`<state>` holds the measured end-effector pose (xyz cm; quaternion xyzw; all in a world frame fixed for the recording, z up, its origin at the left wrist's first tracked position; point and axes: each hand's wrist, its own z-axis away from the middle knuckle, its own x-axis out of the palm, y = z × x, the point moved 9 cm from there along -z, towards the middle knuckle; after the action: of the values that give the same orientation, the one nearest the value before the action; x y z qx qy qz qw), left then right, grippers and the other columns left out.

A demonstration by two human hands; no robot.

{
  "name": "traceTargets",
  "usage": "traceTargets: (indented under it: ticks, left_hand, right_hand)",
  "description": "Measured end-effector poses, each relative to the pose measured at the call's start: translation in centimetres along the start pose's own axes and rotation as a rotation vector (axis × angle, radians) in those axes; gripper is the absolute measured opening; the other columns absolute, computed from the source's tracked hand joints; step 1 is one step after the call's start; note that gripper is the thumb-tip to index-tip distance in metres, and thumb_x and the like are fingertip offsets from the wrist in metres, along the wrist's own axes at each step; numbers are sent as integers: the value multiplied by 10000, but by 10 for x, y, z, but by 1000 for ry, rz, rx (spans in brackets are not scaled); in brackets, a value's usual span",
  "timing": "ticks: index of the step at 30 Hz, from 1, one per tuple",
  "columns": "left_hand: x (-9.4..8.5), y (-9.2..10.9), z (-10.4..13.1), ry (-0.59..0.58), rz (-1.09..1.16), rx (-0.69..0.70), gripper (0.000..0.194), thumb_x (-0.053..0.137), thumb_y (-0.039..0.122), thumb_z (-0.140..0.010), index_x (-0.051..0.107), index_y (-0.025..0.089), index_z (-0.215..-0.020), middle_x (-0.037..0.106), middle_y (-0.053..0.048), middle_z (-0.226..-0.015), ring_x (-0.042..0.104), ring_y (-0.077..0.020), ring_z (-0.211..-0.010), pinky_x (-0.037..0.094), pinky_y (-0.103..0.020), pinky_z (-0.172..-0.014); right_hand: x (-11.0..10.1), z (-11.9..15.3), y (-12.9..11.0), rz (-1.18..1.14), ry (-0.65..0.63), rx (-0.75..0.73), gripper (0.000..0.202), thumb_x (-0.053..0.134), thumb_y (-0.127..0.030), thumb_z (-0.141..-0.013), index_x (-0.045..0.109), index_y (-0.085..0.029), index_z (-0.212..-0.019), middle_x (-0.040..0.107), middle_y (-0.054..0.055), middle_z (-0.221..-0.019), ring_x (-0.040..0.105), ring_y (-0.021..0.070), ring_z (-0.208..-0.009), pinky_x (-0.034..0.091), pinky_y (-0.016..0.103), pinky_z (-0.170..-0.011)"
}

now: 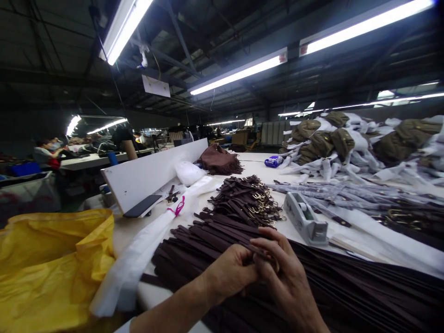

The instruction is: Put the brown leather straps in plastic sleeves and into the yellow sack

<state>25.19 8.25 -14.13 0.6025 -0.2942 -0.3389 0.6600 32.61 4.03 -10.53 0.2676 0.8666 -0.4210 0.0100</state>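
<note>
My left hand [234, 273] and my right hand [286, 273] meet over a spread of long dark brown straps [333, 275]. Between them is a narrow brown strap [250, 247], pinched by the fingers of both. A small gold-coloured metal piece [276, 264] shows by my right fingers; its exact shape is partly hidden. Just beyond the hands lies a heap of short brown straps with gold hooks [239, 199]. To the right of that heap stands a grey tape dispenser [305, 219].
A yellow sack [55, 273] is at the left, beside a white plastic bag [135, 249] with a pink tie. An upright white board [156, 171] edges the table, with a dark flat object [142, 206] by it. Olive bags in white wrapping [322, 143] pile up at the right.
</note>
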Motion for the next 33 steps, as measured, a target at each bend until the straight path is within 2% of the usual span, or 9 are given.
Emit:
traceTargets:
  ticks: [2, 5, 7, 10, 14, 17, 20, 28, 33]
  left_hand:
    - [-1, 2, -1, 60, -49, 27, 331, 626, 435, -728, 601, 110, -785, 432, 39, -572, 344, -23, -411, 287, -132, -352]
    - [-1, 6, 1, 69, 25, 85, 291, 672, 369, -689, 586, 103, -769, 529, -18, -795, 494, -43, -519, 351, -126, -392]
    - [-2, 1, 3, 30, 101, 43, 284, 629, 370, -725, 568, 105, -807, 542, -27, -798, 563, -72, -528, 301, -117, -350]
    - [-10, -13, 9, 53, 151, -69, 316, 576, 393, -759, 551, 112, -903, 560, -28, -745, 622, -124, -561, 211, -107, -288]
    - [-12, -18, 11, 84, 110, -103, 304, 586, 361, -739, 578, 118, -921, 606, -48, -807, 625, -128, -629, 230, -92, -283]
    - [-4, -17, 6, 69, 26, -88, 256, 552, 306, -744, 607, 116, -906, 616, -24, -716, 519, -65, -472, 249, -99, -285]
    - [2, -22, -2, 65, 2, -90, 236, 539, 300, -742, 609, 118, -875, 596, -4, -657, 453, -45, -397, 265, -107, -277]
    - [9, -34, -15, 57, 35, -72, 351, 571, 456, -759, 609, 130, -882, 540, 13, -583, 487, -61, -394, 279, -113, -294]
    - [6, -24, -18, 116, 456, 83, 245, 698, 320, -683, 589, 118, -771, 609, -8, -666, 565, -84, -545, 475, -163, -497]
  right_hand:
    - [-4, -1, 9, -69, 29, 88, 207, 505, -344, -856, 671, -227, -896, 484, 76, -1171, 456, 246, -1105, 403, 337, -907]
    - [-12, -2, 39, -374, 110, 341, 245, 524, -389, -848, 676, -197, -846, 548, 64, -951, 534, 207, -906, 466, 298, -768]
    - [-18, 1, 59, -642, 184, 502, 252, 557, -406, -830, 668, -181, -810, 493, 9, -704, 506, 137, -660, 460, 238, -596]
    - [-25, 2, 70, -850, 242, 584, 277, 561, -421, -832, 647, -159, -805, 391, -37, -605, 375, 75, -504, 366, 184, -460]
    - [-6, 3, 54, -578, -70, 529, 358, 538, -469, -837, 587, -190, -1056, 473, -21, -690, 394, 75, -489, 335, 206, -443]
    - [7, 3, 37, -188, -224, 337, 256, 612, -371, -805, 625, -197, -993, 506, -4, -722, 490, 123, -614, 396, 244, -554]
    - [6, -1, 26, -14, -196, 169, 172, 554, -318, -850, 648, -180, -807, 498, 4, -694, 511, 139, -647, 406, 254, -588]
    - [-12, -5, 14, 36, -94, 53, 109, 559, -250, -851, 646, -197, -813, 524, 6, -716, 518, 137, -672, 412, 239, -595]
    - [-22, -6, 0, 76, 52, 15, 131, 567, -255, -834, 657, -201, -912, 526, 34, -845, 532, 160, -774, 434, 263, -666]
